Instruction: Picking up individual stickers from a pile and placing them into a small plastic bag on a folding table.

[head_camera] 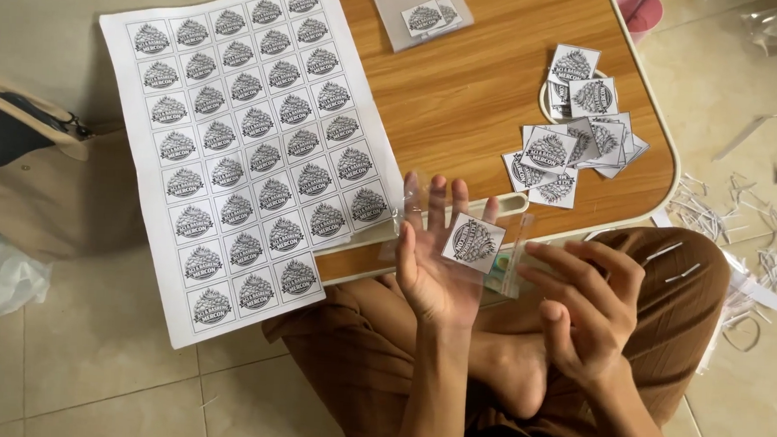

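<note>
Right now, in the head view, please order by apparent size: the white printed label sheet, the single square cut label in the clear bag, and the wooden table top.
1. Wooden table top, though partly covered
2. White printed label sheet
3. Square cut label, despite being nearest the camera
</note>
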